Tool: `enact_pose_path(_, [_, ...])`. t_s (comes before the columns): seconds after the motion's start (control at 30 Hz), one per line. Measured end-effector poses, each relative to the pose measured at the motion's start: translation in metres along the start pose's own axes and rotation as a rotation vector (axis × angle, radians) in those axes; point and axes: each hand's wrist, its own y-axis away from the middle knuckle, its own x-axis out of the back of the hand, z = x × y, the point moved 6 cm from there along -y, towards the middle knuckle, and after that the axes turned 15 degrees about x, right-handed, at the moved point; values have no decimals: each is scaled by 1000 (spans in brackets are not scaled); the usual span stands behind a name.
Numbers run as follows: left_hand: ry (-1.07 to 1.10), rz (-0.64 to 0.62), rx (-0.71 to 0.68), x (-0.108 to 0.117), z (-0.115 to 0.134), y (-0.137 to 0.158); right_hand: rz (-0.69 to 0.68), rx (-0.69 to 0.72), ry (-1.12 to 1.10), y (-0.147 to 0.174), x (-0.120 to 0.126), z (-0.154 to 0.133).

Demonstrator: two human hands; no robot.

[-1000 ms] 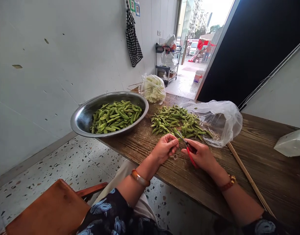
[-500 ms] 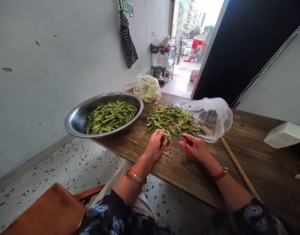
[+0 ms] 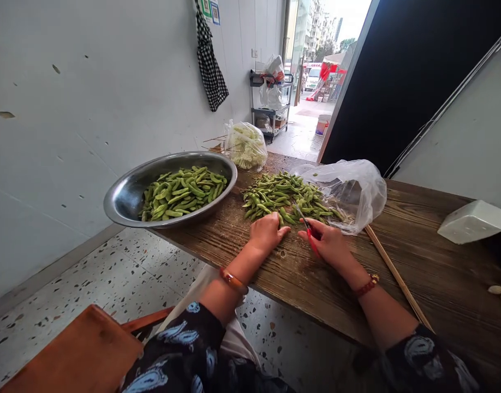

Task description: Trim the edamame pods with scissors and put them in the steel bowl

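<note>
My left hand is turned palm down at the near edge of a pile of green edamame pods. Its fingers curl under and are mostly hidden; one pod shows beside them, against the hand. My right hand is closed around the red handles of a pair of scissors, whose blades point up and left toward the pile. To the left, a wide steel basin holds many more loose pods.
Behind the pile stands a plastic bag of pale vegetable. A crumpled clear bag lies right of the pods, near long thin sticks. A white plastic container is farther right on the wooden table. An orange-brown chair is at lower left.
My left hand has rolled over from thumb-side up to palm down, shifting slightly toward the pile, and its thumb now points right. The scissors stay in my right hand, almost unmoved.
</note>
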Motion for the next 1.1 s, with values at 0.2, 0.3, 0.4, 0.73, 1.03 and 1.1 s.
enact_pose_path(0.2, [93,1,-16,-1,-14,0,1,-8,-7,1,-2,2])
enact_pose_path(0.3, [409,-3,-109,4,-20,1,-2,-12,-10,1,-3,2])
enact_pose_path(0.4, [758,-124,-88,4,-25,4,0,-6,-7,0,-2,0])
enact_pose_path(0.73, [1127,-382,-32,-1,-15,21,-17,-18,-93,-1,-5,-5])
enact_pose_path(1.03, [758,-264,-266,-6,7,34,129,-191,-615,-1,-7,1])
enact_pose_path(1.1, [753,-294,-288,-5,9,35,119,-196,-643,-2,-6,-2])
